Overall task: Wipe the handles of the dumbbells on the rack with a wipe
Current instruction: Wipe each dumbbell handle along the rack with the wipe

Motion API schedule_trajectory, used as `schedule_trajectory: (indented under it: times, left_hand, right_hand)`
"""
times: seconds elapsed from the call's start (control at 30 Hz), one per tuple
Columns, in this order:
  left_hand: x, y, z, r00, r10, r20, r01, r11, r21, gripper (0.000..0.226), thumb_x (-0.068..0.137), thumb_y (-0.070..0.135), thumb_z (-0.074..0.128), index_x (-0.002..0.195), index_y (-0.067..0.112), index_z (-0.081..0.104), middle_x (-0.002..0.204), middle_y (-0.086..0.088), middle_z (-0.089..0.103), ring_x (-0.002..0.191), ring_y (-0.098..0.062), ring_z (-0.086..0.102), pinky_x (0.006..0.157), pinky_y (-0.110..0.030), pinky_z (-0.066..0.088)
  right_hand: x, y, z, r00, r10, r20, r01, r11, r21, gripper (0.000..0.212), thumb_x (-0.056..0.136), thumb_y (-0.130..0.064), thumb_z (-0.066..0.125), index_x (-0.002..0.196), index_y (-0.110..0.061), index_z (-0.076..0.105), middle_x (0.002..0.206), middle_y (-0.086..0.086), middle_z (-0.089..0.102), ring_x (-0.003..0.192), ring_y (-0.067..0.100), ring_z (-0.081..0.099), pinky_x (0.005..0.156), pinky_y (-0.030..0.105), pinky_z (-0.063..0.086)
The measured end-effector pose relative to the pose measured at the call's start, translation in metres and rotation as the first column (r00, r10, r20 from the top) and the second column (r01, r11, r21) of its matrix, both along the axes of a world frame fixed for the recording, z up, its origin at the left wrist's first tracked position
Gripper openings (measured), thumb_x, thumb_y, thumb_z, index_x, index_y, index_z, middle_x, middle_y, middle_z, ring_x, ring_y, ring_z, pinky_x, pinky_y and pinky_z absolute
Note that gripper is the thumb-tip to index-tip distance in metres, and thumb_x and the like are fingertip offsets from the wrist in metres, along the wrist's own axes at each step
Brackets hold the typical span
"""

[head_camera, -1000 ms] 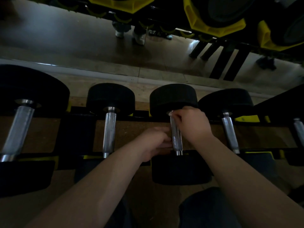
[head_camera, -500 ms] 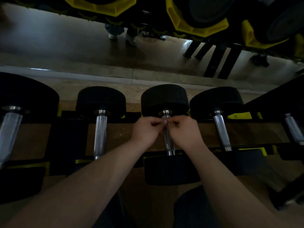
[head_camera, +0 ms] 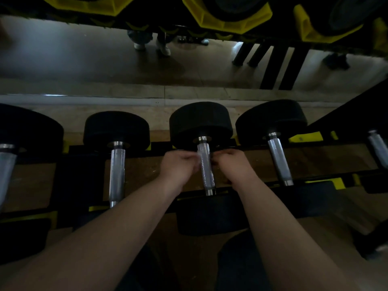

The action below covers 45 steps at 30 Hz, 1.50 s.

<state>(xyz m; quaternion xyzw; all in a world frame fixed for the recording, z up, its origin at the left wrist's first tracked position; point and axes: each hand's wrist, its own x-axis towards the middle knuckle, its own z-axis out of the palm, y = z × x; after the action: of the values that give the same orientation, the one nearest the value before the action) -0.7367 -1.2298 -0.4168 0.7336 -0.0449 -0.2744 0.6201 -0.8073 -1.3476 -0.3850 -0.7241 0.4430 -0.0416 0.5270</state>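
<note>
Pinching is what our left hand point(head_camera: 178, 164) seems to be doing: its fingers curl round a pale, blurred scrap, prob. the wipe point(head_camera: 197, 158), held against the left side of the handle point(head_camera: 206, 175) near its far end. Our right hand point(head_camera: 233, 166) sits just beside the handle on the other side, fingers curled in too. We can't tell whether it grasps the wipe's other end, the bar or nothing, since that bit is dark & hidden. If the wipe runs under the bar, we don't see it

That handle is 3rd from the left on the rack point(head_camera: 306, 137), lying btwn its far head point(head_camera: 200, 122) & near head point(head_camera: 210, 215)

Progress, as we judge it: this is the bar being worked, at the far end, w/ the near stretch bare of any cloth. The left neighbour bar point(head_camera: 117, 175), right neighbour bar point(head_camera: 280, 162), thick bar at far left point(head_camera: 6, 164) & bar at the right edge point(head_camera: 378, 148) have no hand on them. Nothing in the shine tells us which are done, so we'd count part of this bar, poss. others too, as left to do
</note>
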Motion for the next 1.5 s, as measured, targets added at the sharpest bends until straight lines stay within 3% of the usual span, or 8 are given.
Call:
schedule_trajectory:
  times: [0.13, 0.33, 0.5, 0.7, 0.97, 1.1, 1.27, 1.5]
  left_hand:
    - [0.011, -0.019, 0.008, 0.987, 0.144, -0.069, -0.15, 0.986, -0.079, 0.01, 0.095, 0.014, 0.067, 0.092, 0.013, 0.077, 0.081, -0.008, 0.074, 0.06, -0.011, 0.065, 0.057, -0.024, 0.052]
    - [-0.011, 0.015, 0.004, 0.862, -0.5, -0.083, 0.488, 0.773, 0.405, 0.017, 0.093, 0.004, 0.061, 0.103, 0.008, 0.074, 0.09, -0.004, 0.07, 0.08, -0.013, 0.063, 0.065, -0.02, 0.049]
    - [-0.003, -0.003, 0.003, 0.958, -0.077, -0.278, 0.086, 0.996, 0.023, 0.016, 0.093, -0.008, 0.058, 0.092, 0.004, 0.068, 0.087, -0.011, 0.067, 0.075, -0.015, 0.065, 0.058, -0.021, 0.057]
    - [-0.019, 0.032, 0.003, 0.925, -0.378, -0.051, 0.376, 0.884, 0.276, 0.008, 0.089, 0.021, 0.074, 0.097, 0.02, 0.077, 0.088, 0.005, 0.073, 0.08, -0.004, 0.066, 0.057, -0.012, 0.045]
    - [-0.012, 0.01, -0.006, 0.99, -0.072, 0.119, 0.068, 0.997, 0.034, 0.008, 0.089, 0.023, 0.073, 0.096, 0.021, 0.077, 0.074, 0.004, 0.073, 0.067, -0.004, 0.067, 0.071, -0.025, 0.055]
    - [-0.018, 0.024, -0.002, 0.825, -0.507, 0.249, 0.437, 0.853, 0.286, 0.007, 0.083, 0.032, 0.08, 0.088, 0.027, 0.079, 0.087, 0.014, 0.073, 0.084, 0.002, 0.065, 0.077, -0.02, 0.049]
    - [0.002, 0.007, 0.014, 0.76, -0.348, 0.549, 0.242, 0.936, 0.257, 0.006, 0.088, 0.028, 0.075, 0.093, 0.026, 0.078, 0.088, 0.018, 0.068, 0.081, 0.006, 0.061, 0.073, -0.005, 0.04]
    - [-0.006, 0.022, 0.008, 0.56, -0.716, 0.418, 0.518, 0.696, 0.498, 0.012, 0.084, 0.033, 0.079, 0.094, 0.027, 0.081, 0.09, 0.014, 0.073, 0.088, 0.002, 0.064, 0.076, -0.008, 0.044]
  right_hand:
    - [-0.001, 0.001, 0.0, 0.999, 0.029, 0.013, -0.03, 1.0, 0.002, 0.02, 0.093, -0.014, 0.055, 0.089, -0.02, 0.074, 0.093, 0.004, 0.073, 0.08, 0.017, 0.063, 0.063, 0.028, 0.044]
    - [-0.003, -0.001, 0.0, 0.988, -0.113, 0.101, 0.09, 0.973, 0.213, 0.021, 0.094, -0.01, 0.056, 0.1, -0.017, 0.075, 0.101, 0.006, 0.073, 0.088, 0.023, 0.065, 0.07, 0.032, 0.048]
    - [-0.02, -0.009, 0.006, 0.972, -0.176, 0.157, 0.154, 0.978, 0.142, 0.028, 0.092, -0.008, 0.052, 0.097, -0.023, 0.074, 0.1, 0.006, 0.072, 0.088, 0.022, 0.068, 0.072, 0.035, 0.058]
    - [-0.034, 0.004, 0.003, 0.986, 0.162, -0.025, -0.164, 0.976, -0.144, 0.026, 0.092, -0.011, 0.054, 0.097, -0.027, 0.075, 0.091, -0.011, 0.07, 0.076, 0.002, 0.061, 0.058, 0.016, 0.043]
    - [-0.033, 0.011, 0.011, 0.975, 0.217, -0.048, -0.221, 0.969, -0.109, 0.019, 0.092, -0.007, 0.056, 0.093, -0.02, 0.069, 0.085, -0.001, 0.07, 0.083, 0.013, 0.066, 0.068, 0.024, 0.044]
    - [-0.032, 0.01, 0.009, 0.981, 0.178, -0.079, -0.188, 0.972, -0.14, 0.021, 0.085, -0.007, 0.058, 0.087, -0.023, 0.071, 0.083, -0.001, 0.072, 0.087, 0.015, 0.066, 0.073, 0.028, 0.048]
    - [-0.03, 0.01, 0.007, 0.981, 0.169, -0.096, -0.183, 0.969, -0.165, 0.022, 0.087, -0.007, 0.054, 0.092, -0.018, 0.072, 0.082, -0.001, 0.071, 0.081, 0.015, 0.066, 0.07, 0.026, 0.047]
    - [-0.032, 0.008, 0.002, 0.997, 0.072, -0.034, -0.078, 0.972, -0.223, 0.024, 0.089, -0.013, 0.053, 0.081, -0.024, 0.072, 0.083, 0.0, 0.071, 0.084, 0.019, 0.066, 0.067, 0.028, 0.044]
